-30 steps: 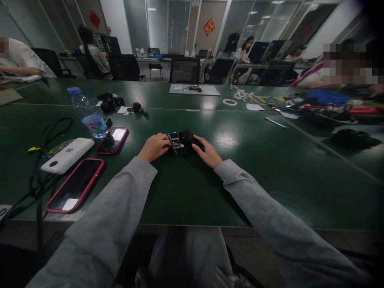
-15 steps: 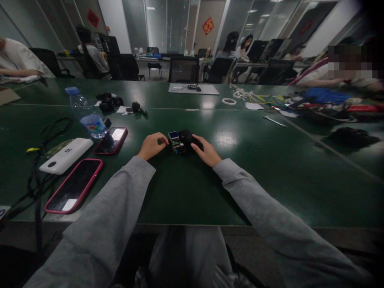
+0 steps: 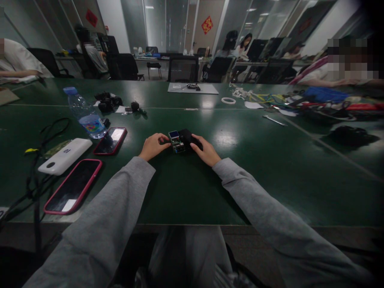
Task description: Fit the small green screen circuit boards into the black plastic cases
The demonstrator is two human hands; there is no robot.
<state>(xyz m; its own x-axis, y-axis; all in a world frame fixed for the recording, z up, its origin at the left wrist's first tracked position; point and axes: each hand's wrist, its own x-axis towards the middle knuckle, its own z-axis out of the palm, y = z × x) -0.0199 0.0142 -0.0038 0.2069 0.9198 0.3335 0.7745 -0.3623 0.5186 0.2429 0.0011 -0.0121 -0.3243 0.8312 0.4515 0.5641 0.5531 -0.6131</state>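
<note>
Big green-topped table (image 3: pixel 255 160) up front, black mesh-back office chair (image 3: pixel 183 69) dead at 12, glass partition (image 3: pixel 172 24) behind it. Beige door (image 3: pixel 215 10) just past 12 wearing a red diamond-shaped decoration (image 3: pixel 207 25), white pillar (image 3: pixel 109 28) around 11. Light streaks (image 3: pixel 250 9) on glass at 1. Pretty dim tbh.

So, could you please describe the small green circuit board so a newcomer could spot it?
On the dark-green table, look between the bare left hand and bare right hand. The small green circuit board is just left of a black angular object; its small bluish screen sets it apart.
</note>
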